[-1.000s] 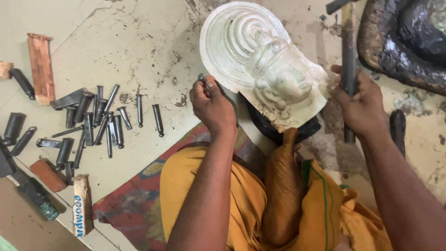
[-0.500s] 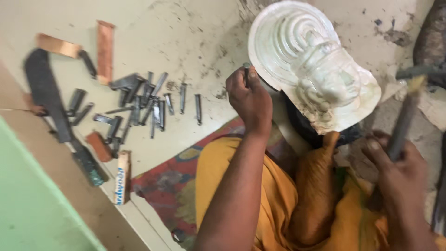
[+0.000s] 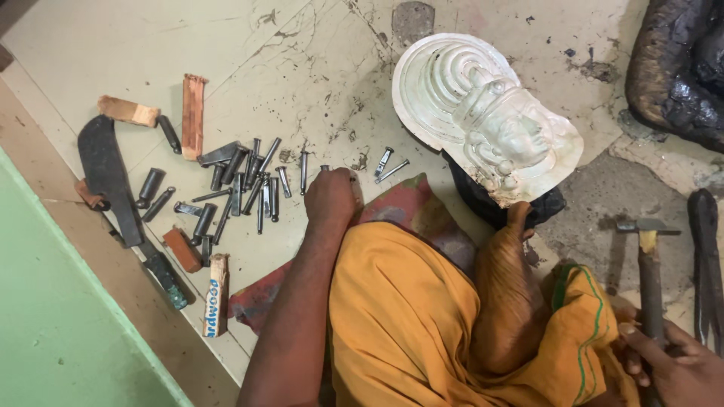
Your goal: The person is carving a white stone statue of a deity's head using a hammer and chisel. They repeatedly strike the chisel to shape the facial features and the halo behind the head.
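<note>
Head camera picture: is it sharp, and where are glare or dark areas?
Head view: mostly sharp, evenly lit; the white carved face shines slightly, the black lump at top right is dark with small highlights, the right hand holding the hammer is cut by the frame edge.

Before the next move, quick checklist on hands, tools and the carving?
1. Left hand at the loose chisels on the floor: ok; whether the fingers hold one, cannot tell.
2. Right hand gripping the hammer handle: ok.
3. White carved face propped on the dark block: ok.
4. Foot beside the block's base: ok.
5. Big blade lying apart from both hands: ok.
</note>
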